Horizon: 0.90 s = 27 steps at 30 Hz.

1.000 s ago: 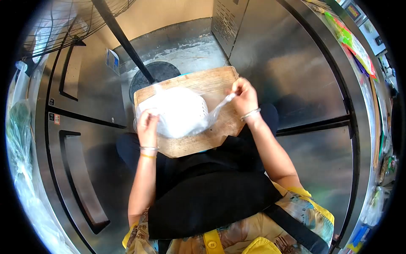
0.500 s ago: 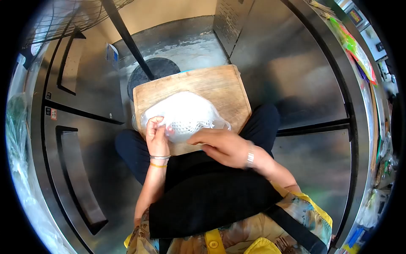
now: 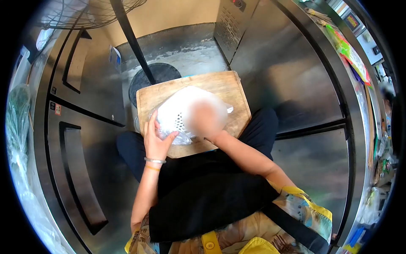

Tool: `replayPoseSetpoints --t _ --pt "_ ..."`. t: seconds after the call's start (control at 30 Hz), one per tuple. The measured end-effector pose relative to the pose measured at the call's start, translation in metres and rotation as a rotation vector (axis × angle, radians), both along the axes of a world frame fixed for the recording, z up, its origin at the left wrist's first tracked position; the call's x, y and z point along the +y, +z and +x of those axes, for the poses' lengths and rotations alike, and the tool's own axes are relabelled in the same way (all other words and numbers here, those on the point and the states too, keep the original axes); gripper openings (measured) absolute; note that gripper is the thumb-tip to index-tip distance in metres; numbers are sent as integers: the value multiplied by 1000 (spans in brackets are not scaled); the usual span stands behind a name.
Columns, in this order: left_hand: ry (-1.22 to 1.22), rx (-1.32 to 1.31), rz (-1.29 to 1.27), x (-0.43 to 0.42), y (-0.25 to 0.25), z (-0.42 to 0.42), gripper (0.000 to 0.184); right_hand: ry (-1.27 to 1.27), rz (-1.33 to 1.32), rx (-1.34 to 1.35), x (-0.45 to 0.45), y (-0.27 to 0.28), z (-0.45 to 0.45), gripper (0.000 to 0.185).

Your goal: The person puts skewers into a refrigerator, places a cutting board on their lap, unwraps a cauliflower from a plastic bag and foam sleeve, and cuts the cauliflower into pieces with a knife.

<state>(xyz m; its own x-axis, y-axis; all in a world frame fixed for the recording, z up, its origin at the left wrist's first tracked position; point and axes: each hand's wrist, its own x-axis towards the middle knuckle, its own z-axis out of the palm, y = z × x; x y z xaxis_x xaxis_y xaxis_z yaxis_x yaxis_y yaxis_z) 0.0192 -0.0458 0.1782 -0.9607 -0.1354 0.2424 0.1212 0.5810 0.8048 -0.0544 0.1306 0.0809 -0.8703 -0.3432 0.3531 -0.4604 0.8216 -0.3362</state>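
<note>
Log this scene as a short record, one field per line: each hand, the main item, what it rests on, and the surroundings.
Left hand: at the near-left edge of the plastic, thumb and fingers spread
Right hand: over the right part of the item, blurred; grip unclear
Item: white, partly perforated object with clear plastic around it; contents not visible
Support: wooden board
Beyond board: round black base with a pole
Sides: steel doors

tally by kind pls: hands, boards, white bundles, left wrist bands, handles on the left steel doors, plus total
hands: 2 (left, right)
board: 1
white bundle: 1
wrist bands: 2 (silver, yellow)
door handles: 2 (upper, lower)
total: 8
</note>
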Motion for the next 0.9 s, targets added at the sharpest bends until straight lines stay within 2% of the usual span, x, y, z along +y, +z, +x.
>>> replayPoseSetpoints --t 0.07,0.13,0.17,0.2,0.27,0.3,0.33,0.37,0.4,0.43,0.47,0.53,0.57,0.6,0.67,0.7,0.8,0.87,0.9 --pt "38 -80 -88 -6 -7 -15 75 71 -23 214 18 17 9 19" --pt "114 45 -327 -14 -31 -35 66 88 0 196 26 28 18 21" --pt "142 66 -246 -18 -41 -44 45 105 18 172 28 31 23 25" --pt "140 71 -244 -24 -50 -51 45 102 19 177 28 25 26 25" --pt "100 92 -102 -30 -59 -62 28 30 281 -18 29 9 28 26" --pt "101 191 -109 -24 -44 -61 13 26 280 -15 27 17 27 26" --pt "98 195 -109 -20 -39 -62 13 22 313 -204 24 34 27 28" --pt "27 139 103 -16 -35 -62 10 21 343 -396 23 45 27 30" --pt "-43 80 313 -15 -33 -61 8 21 340 -397 24 47 26 30" --pt "-83 -98 436 -18 -38 -61 9 45 104 -273 25 48 25 35" --pt "-84 -99 432 -11 -41 -59 9 68 -133 -145 26 50 23 41" --pt "60 -203 1131 11 -37 -55 8 126 -172 -88 21 65 11 45" --pt "63 -310 1137 12 -39 -52 20 186 -208 -30 20 73 5 50" --pt "60 -309 1131 15 -40 -52 20 184 -212 -26 20 80 0 50" --pt "80 -497 1249 21 -41 -51 32 303 -173 -199 20 87 -7 57" --pt "7 -591 1270 16 -61 -54 41 302 -175 -199 22 83 -7 57" --pt "-71 -647 1412 18 -68 -54 46 398 -169 -95 27 69 -2 58" --pt "-76 -623 1486 23 -65 -55 48 239 -269 -116 26 66 8 57" --pt "-82 -594 1559 25 -62 -56 50 238 -268 -117 27 65 12 57"
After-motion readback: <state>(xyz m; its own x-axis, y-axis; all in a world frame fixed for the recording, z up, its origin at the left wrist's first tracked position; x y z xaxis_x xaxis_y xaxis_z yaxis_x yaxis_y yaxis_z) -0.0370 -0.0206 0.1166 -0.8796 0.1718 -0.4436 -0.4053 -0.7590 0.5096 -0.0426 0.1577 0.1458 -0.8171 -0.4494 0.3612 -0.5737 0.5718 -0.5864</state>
